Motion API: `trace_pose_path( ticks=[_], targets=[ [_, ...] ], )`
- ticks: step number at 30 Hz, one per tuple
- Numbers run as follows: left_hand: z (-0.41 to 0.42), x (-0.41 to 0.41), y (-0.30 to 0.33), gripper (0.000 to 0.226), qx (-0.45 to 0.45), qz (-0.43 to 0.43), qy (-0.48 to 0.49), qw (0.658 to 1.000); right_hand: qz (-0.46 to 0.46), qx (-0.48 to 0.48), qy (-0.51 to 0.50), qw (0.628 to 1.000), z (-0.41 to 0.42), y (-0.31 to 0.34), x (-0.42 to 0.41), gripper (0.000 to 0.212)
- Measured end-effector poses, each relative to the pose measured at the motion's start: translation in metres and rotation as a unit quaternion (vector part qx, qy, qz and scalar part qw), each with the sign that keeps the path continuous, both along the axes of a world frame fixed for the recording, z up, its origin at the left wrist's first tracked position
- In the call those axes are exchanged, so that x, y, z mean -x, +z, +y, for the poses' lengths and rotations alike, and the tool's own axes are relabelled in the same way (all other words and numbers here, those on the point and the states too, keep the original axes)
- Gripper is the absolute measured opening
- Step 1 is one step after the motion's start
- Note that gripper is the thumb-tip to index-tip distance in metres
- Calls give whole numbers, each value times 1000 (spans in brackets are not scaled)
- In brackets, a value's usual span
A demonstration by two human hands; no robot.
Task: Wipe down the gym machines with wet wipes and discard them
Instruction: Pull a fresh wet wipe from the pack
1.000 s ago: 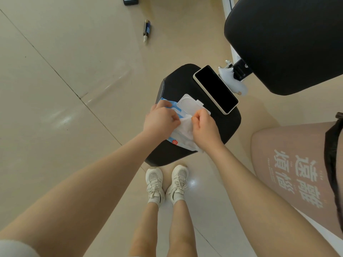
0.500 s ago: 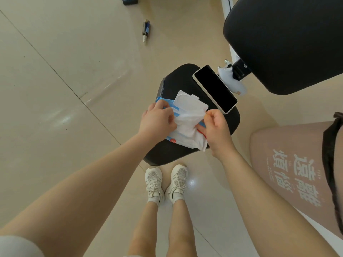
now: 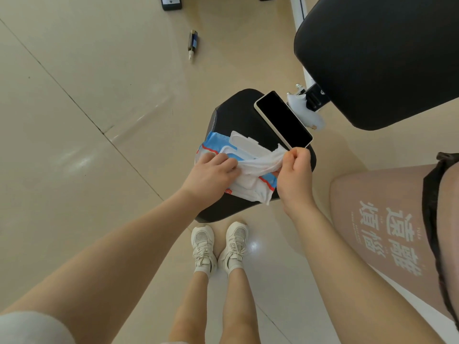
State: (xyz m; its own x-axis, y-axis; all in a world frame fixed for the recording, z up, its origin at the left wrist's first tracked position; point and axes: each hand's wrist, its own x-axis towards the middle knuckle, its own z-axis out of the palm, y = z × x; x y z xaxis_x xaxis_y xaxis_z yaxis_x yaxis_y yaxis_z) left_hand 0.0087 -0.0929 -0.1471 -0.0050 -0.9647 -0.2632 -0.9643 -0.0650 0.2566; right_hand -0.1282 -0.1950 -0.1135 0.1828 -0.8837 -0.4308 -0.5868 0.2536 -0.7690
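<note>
— On the near edge of the black seat pad (image 3: pixel 238 115), in the head view: pack of wet wipes (image 3: pixel 250 189), lid flipped up toward the far side.
— And the hands?
— Left hand (image 3: pixel 211 177) pressing down on the pack, fingers lying across its top, apparently pinning it. Right hand (image 3: pixel 295 172) pinching one white wipe (image 3: pixel 263 163) between thumb and fingertips, drawn up and toward the pad's right edge.
— Free of the pack yet?
— Hard to tell. Stretched taut between the opening and the pinch, tail end hidden under the left fingers.
— Anything else on the pad?
— Phone (image 3: pixel 283 120), screen dark, lying along the far right edge, just beside the raised wipe. Larger black backrest pad (image 3: pixel 377 58) above and to the right, well apart from the hands.
— Progress, then?
— Very early, by the look of it. Only the fetching of a wipe under way. No wiping visible on either pad, no used wipe anywhere in sight, no bin in view.
— Left to do?
— Nearly everything: freeing the wipe, probably closing the lid, shifting phone and pack off the seat, wiping the pads and frame, then binning the wipe.
— On the floor (image 3: pixel 99 70)?
— Small bottle (image 3: pixel 192 44) lying on its side, well beyond the pad's far edge.
</note>
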Motion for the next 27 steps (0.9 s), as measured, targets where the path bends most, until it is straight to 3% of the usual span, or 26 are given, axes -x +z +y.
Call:
trace_pose_path(
  ticks=[5, 11, 17, 22, 27],
  targets=[
    [-5, 9, 7, 37, -32, -17, 8, 999, -35, 33, -114, 992, 0, 18, 7, 24],
    [-14, 13, 20, 39, -109, -41, 30, 993, -113, 53, -227, 966, -8, 69, 14, 23],
    [-28, 9, 36, 37, -191, -39, 30, 980, -50, 13, -106, 993, -23, 94, 11, 15],
    [-17, 9, 40, 45, -167, -15, 14, 986, -14, -2, -118, 993, -31, 94, 11, 13],
    [-18, 22, 27, 65, -134, -75, -26, 988, 102, -209, 41, 972, -20, 62, 18, 33]
  ],
)
